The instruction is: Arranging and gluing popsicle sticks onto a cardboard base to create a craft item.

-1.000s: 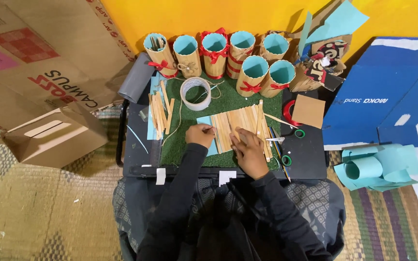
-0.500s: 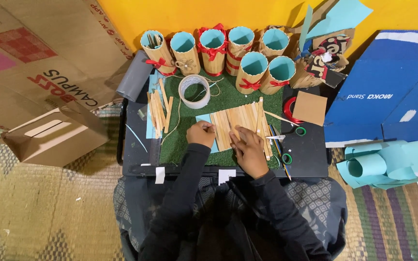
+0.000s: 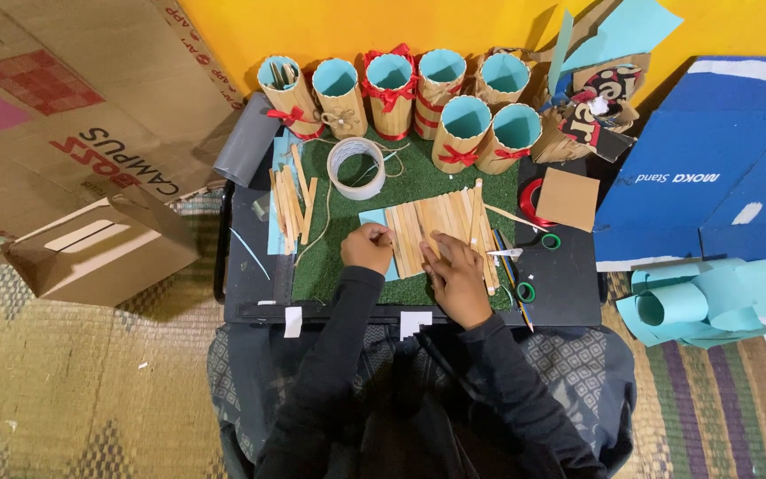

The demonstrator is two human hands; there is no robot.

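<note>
Fingers (image 3: 381,238) of the left hand (image 3: 367,249) pinch the edge of the row of wooden sticks (image 3: 441,232) on the green mat (image 3: 334,239); right hand (image 3: 456,277) lies flat on them, pressing. Best to keep that pressure even so nothing slides. Scissors (image 3: 525,262) sit just beside.

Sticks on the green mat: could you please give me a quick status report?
Left hand on the sticks, left end. Right hand pressing them, lower right. Scissors just right of the row, not touching.
</note>
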